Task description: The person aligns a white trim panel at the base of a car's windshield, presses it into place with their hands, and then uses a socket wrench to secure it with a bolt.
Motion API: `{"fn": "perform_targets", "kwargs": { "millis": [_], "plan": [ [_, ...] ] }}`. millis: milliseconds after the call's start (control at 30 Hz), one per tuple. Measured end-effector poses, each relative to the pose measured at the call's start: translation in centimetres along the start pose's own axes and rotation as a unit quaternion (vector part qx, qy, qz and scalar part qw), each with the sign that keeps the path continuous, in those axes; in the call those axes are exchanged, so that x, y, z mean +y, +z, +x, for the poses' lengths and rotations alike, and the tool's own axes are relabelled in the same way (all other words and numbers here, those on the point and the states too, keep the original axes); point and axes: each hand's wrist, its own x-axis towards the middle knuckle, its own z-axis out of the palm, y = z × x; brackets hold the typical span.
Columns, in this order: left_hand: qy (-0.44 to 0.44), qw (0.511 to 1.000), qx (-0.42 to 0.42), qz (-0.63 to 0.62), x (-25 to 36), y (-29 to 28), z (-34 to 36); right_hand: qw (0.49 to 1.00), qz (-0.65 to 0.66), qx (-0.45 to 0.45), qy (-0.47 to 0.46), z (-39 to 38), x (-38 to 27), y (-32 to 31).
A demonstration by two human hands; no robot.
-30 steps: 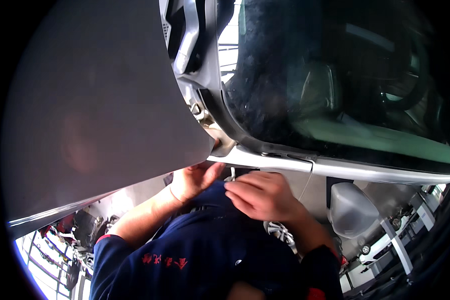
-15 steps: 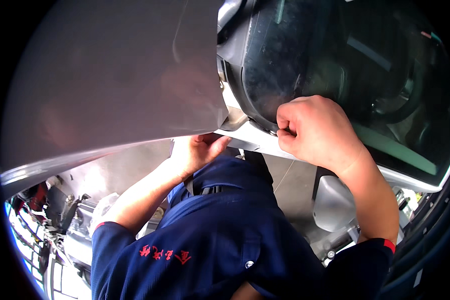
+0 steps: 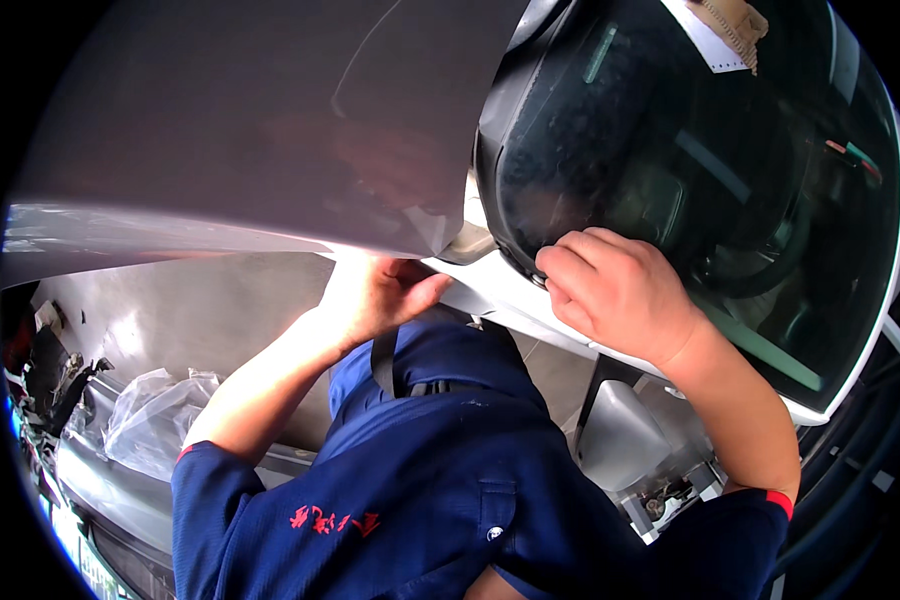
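My left hand [image 3: 370, 297] is at the rear corner of a dark grey car hood [image 3: 270, 130]. Its fingers curl up under the hood's edge and are partly hidden, with the thumb pointing right; what they hold, if anything, does not show. At the lower corner of the windshield [image 3: 610, 150], my right hand [image 3: 620, 295] is closed, its fingertips down against the black trim [image 3: 515, 250]. Anything pinched there is too small or hidden to make out. White bodywork [image 3: 515, 290] runs between and below the two hands.
A grey side mirror [image 3: 620, 435] sticks out below my right forearm. On the windshield's far part lie white paper [image 3: 710, 40] and torn brown cardboard [image 3: 738, 25]. Clear plastic sheeting [image 3: 155, 420] covers a part on the left, near dark loose parts [image 3: 55, 380].
The view has shifted, bringing the paper and cardboard into sight. My right hand has come down closer to the trim at the windshield corner. My left hand stays at the hood's edge.
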Motion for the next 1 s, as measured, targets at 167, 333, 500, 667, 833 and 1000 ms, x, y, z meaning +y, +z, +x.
{"fn": "perform_targets", "kwargs": {
  "millis": [167, 333, 500, 667, 833, 1000],
  "plan": [
    [-0.010, 1.000, -0.007, 0.013, 0.8, 0.1, 0.2, 0.998, -0.008, 0.057, -0.016, -0.7, 0.3, 1.2],
    [-0.016, 1.000, -0.001, 0.024, -0.4, 0.4, 0.0, 0.998, 0.030, 0.051, -0.002, -1.6, 0.9, 1.0],
    [-0.032, 0.998, -0.020, 0.047, -2.8, -0.1, -1.1, 0.997, 0.012, 0.077, -0.005, -1.9, 1.7, 1.8],
    [-0.004, 0.996, -0.057, 0.067, -2.1, -0.2, -1.4, 0.990, 0.110, 0.077, 0.041, -1.8, 2.1, 2.2],
    [-0.040, 0.996, -0.062, 0.053, -2.0, -0.3, -1.4, 0.987, 0.147, 0.023, 0.063, -1.3, 2.6, 1.3],
    [-0.016, 0.999, -0.045, -0.003, -3.1, 0.0, -1.6, 0.985, 0.147, 0.002, 0.086, -0.4, 2.0, 0.7]
  ]
}}
